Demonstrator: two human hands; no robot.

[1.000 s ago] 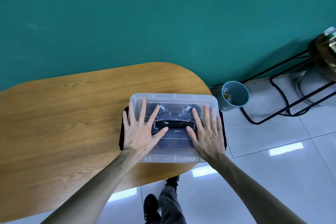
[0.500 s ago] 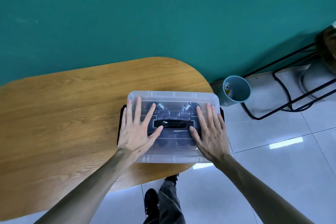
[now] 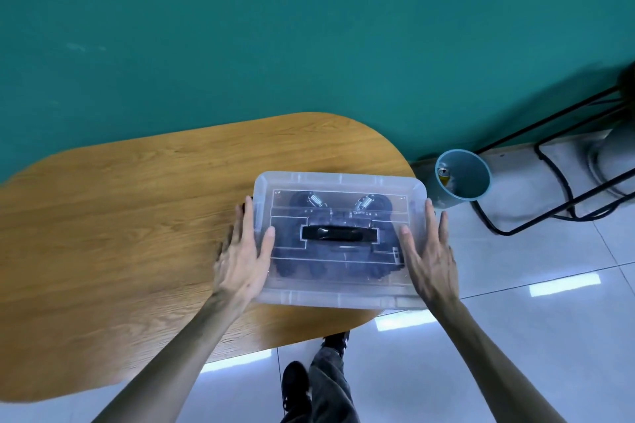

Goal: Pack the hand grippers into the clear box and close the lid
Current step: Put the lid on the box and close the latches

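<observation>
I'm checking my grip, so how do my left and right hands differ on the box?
The left hand is at the box's left end, over the table; the right hand is at the right end, over the floor. The left thumb lies on the lid near the handle; the right thumb does too, mirrored. Both have straight fingers along the box's ends.

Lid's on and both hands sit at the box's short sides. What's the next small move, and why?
Probably press the side latches up to lock the lid. The hand grippers show inside the clear box, and the left hand and right hand flank its ends, thumbs on top.
</observation>
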